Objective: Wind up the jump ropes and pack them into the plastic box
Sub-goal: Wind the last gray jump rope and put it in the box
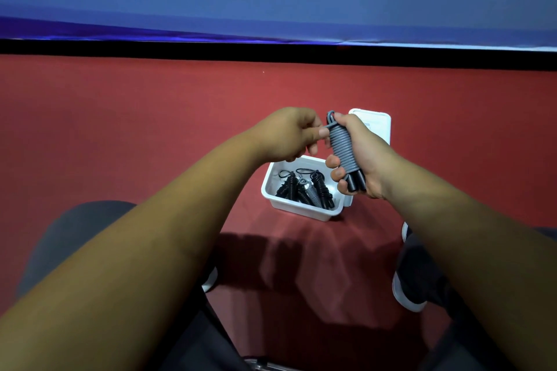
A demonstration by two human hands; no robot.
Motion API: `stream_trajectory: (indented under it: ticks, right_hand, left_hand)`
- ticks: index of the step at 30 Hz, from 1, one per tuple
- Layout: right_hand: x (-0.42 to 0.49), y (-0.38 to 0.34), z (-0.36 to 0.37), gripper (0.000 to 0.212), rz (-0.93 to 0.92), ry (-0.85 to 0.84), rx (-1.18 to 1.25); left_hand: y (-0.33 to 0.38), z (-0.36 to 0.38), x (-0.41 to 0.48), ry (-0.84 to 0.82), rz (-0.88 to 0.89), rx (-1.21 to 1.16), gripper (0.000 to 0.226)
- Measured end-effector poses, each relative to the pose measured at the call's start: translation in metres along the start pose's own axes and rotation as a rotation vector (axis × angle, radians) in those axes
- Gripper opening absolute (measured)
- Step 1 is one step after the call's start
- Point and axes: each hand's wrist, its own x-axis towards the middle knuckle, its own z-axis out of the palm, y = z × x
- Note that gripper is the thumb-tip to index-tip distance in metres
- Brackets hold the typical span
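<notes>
A grey jump rope [341, 144] is wound in tight coils round its black handles. My right hand [360, 156] grips this bundle upright above the white plastic box [301, 208]. My left hand [289, 135] is beside it, its thumb and fingers touching the upper coils near the rope's loose end loop. Inside the box lie several wound black and grey jump ropes [306, 188]. Part of the box's far side is hidden behind my hands.
The box's white lid [376, 123] lies on the red floor just behind the box. A black strip and a blue banner run along the far edge. My knees and shoes [407, 295] frame the near floor.
</notes>
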Motion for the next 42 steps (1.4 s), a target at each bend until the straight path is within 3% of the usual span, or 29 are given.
stream_trajectory:
  ticks: [4,11,13,23,30,35,37,42]
  right_hand:
    - [0.001,-0.001,-0.003,0.052,-0.027,0.011,-0.001]
    - [-0.004,-0.002,0.002,0.053,-0.064,-0.039,0.021]
    - [-0.005,-0.002,0.004,0.054,-0.075,-0.045,0.036]
    - [-0.010,-0.006,0.002,0.053,-0.077,-0.101,0.096]
    - [-0.012,-0.004,0.004,0.055,-0.115,-0.110,0.018]
    - [-0.011,-0.003,0.004,0.054,-0.113,-0.094,-0.031]
    - [-0.011,-0.002,0.003,0.054,-0.115,-0.085,-0.046]
    - [-0.010,-0.003,0.001,0.055,-0.132,-0.063,-0.082]
  left_hand:
    - [-0.003,-0.004,-0.001,-0.049,-0.116,-0.296,0.026]
    - [-0.007,-0.005,0.007,0.059,-0.312,-0.781,0.002]
    - [-0.011,-0.003,0.010,0.077,-0.341,-0.850,0.007]
    - [-0.024,-0.006,0.010,0.014,-0.176,-0.579,0.015]
    - [-0.026,0.004,0.004,0.047,-0.169,-0.352,0.024]
    - [-0.025,0.005,0.002,0.051,-0.136,0.025,0.038]
    - [-0.026,0.005,0.004,0.043,-0.145,-0.070,0.036]
    - [-0.026,0.006,0.009,-0.080,-0.237,-0.569,0.021]
